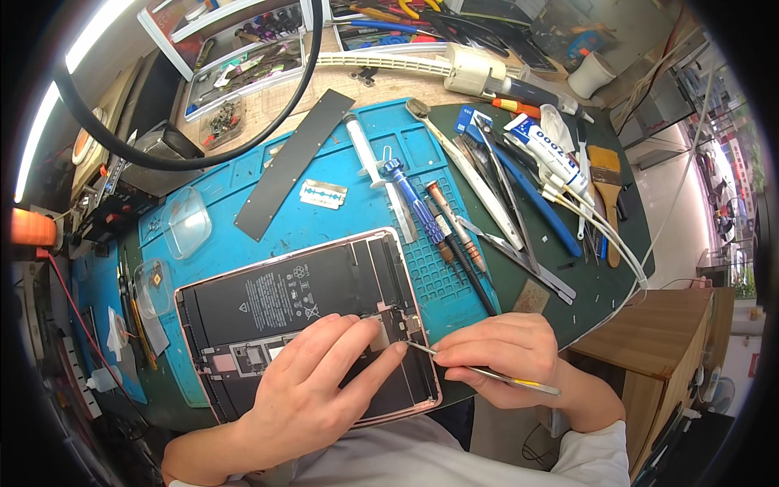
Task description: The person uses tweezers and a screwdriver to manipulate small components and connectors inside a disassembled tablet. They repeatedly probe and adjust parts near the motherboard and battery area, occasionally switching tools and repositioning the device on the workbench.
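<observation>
Steadying comes first, on the left: the opened tablet with a thin rose-pink frame (324, 280) lies on the lower part of the bright blue silicone mat (276, 213), just in front of the person, its broad black flat battery (280, 296) bare. The left hand (320, 375) rests palm down across the tablet's lower middle, fingers bent and reaching toward its right end. Its pressure is best light, I judge, and borne on the frame rather than the battery or circuitry. Farther right, the right hand (507, 351) grips a slim silver metal tool with a yellow section (519, 381) like a pen, its tip just beside a left fingertip. A low angle and short, unforced strokes would suit, with the point turned away from that finger and nearby connectors.

The left hand and forearm cover much of the tablet's lower left portion. Whether the left fingers pinch anything, I cannot tell. At the right end, the tool's exact contact is too small to make out, as is whether it is tweezers or a single blade.
</observation>
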Demonstrator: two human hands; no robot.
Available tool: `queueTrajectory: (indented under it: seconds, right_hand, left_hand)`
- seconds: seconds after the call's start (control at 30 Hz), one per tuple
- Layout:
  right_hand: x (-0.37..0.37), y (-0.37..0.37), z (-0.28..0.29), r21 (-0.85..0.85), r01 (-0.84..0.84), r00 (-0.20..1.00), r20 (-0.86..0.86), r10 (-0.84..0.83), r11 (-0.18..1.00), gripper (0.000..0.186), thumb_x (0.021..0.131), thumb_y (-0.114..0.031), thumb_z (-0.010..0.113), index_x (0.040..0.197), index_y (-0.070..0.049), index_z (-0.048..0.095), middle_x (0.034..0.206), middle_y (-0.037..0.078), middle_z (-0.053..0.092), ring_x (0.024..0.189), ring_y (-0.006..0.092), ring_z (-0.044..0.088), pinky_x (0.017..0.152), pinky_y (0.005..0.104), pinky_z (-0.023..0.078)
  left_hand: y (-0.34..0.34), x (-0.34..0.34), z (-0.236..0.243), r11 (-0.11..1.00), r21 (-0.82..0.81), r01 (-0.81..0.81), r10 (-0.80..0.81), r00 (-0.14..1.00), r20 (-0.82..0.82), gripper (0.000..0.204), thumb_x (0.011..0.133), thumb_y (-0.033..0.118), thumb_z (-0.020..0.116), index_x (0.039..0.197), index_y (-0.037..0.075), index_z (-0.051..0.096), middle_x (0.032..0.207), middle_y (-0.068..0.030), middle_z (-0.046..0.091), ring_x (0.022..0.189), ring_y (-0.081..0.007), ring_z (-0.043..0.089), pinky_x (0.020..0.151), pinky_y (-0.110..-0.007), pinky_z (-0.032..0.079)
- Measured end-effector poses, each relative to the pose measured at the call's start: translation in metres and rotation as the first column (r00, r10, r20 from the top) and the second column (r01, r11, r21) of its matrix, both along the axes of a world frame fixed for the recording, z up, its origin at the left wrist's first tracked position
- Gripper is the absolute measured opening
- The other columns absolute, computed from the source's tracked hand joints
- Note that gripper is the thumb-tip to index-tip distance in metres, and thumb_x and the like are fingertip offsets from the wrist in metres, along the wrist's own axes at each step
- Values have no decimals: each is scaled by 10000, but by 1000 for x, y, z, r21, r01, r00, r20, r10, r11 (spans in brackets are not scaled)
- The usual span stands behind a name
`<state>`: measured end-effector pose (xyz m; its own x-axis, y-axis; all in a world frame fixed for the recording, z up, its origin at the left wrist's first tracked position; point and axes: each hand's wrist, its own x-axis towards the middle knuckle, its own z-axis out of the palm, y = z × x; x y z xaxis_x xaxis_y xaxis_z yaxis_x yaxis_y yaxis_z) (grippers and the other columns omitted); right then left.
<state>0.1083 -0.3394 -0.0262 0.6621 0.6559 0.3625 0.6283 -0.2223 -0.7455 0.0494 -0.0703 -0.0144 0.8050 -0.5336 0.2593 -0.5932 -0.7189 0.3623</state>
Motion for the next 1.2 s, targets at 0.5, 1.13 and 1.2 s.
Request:
queueTrajectory:
  seconds: [0.5, 1.13, 1.2]
  right_hand:
    - [-1, 1, 0, 18, 19, 1000, -4, -18, 1000, 204, 836, -65, 873, 1013, -34, 778, 959, 109, 795, 784, 254, 776, 655, 320, 612]
    - [-1, -6, 2, -34, 406, 800, 496, -337, 913, 392, 797, 49, 802, 1176, -45, 767, 1036, 104, 724, 820, 269, 726, 666, 353, 568]
    - [4, -14, 3, -178, 489, 743, 598, -301, 854, 384, 825, 33, 730, 1195, -60, 771, 1107, 101, 714, 929, 275, 719, 773, 384, 572]
  left_hand:
    - [0, 1, 1, 1000, 2, 25, -25, 1000, 16, 491, 730, 43, 707, 1217, 37, 764, 1319, -127, 671, 1184, -298, 638, 1012, -433, 571]
    - [-1, -8, -1, 998, 57, 4, -11, 993, 115, 575, 705, 19, 747, 1278, 54, 733, 1389, -193, 637, 1181, -365, 668, 1001, -446, 591]
    - [0, -8, -1, 999, 47, -13, 7, 993, 119, 573, 732, -11, 746, 1303, 20, 697, 1372, -184, 655, 1183, -361, 671, 1013, -443, 583]
